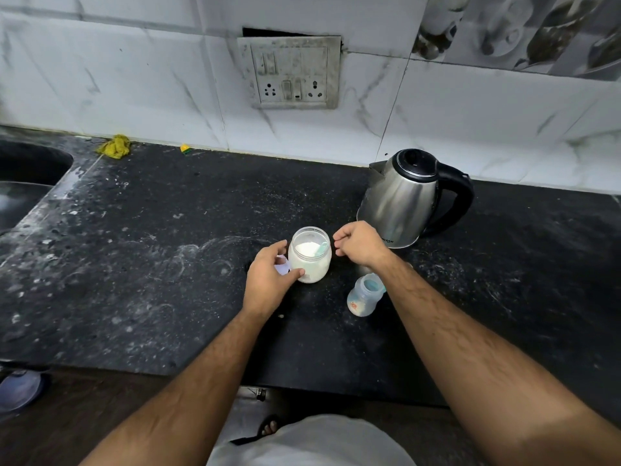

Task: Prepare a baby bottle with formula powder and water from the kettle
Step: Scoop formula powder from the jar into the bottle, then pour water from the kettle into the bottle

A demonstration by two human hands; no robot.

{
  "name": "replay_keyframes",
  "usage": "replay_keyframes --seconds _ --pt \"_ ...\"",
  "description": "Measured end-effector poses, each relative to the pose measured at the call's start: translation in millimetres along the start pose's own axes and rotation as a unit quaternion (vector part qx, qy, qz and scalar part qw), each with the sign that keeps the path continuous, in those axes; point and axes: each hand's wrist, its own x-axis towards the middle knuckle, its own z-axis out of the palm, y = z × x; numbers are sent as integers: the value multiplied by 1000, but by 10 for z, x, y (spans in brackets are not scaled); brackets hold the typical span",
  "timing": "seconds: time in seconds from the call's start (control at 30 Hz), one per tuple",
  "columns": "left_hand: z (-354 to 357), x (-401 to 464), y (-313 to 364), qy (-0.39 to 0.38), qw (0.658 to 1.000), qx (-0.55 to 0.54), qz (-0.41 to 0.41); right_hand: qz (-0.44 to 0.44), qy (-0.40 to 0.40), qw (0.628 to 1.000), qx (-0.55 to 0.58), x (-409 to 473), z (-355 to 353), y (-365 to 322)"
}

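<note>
An open glass jar of white formula powder (309, 255) stands mid-counter with a teal scoop (322, 249) resting inside it. My left hand (268, 277) grips the jar's left side, thumb on its front. A pale lilac piece (282, 266), maybe the lid, shows between that hand and the jar. My right hand (361, 243) hovers just right of the jar rim, fingers loosely curled, holding nothing. The small clear baby bottle (364, 295) stands uncapped in front of it, partly under my right forearm. A steel kettle (403, 200) with a black handle sits at the back right, lid closed.
The black stone counter (168, 264) is dusted with white streaks. A sink (27, 169) lies at the far left. A yellow cloth (115, 147) and a small yellow scrap (185, 149) lie by the tiled wall, below a switch panel (290, 74).
</note>
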Motion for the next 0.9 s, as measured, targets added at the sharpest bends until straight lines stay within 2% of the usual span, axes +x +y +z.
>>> replay_keyframes --seconds 0.07,0.13,0.27,0.43,0.53,0.73,0.8,0.9 --pt "73 -144 -10 40 999 -13 -1 -11 45 999 18 -44 -66 31" --pt "183 -284 -50 41 999 -34 -2 -31 93 994 41 -102 -153 70" --pt "434 -517 -78 -40 997 -67 18 -58 162 979 113 -231 -380 206" --pt "666 -577 75 -144 988 -35 42 -62 229 956 176 -353 -686 418" --pt "794 -548 157 -170 984 -29 36 -51 281 941 179 -371 -857 571" --pt "995 -484 233 -162 986 -18 24 -27 381 912 151 -400 -1140 780" --pt "1036 -475 252 -157 987 -24 27 -16 392 912 123 -353 -1237 829" --pt "1065 -479 323 -143 988 -42 27 0 362 928 90 -202 -1375 905"
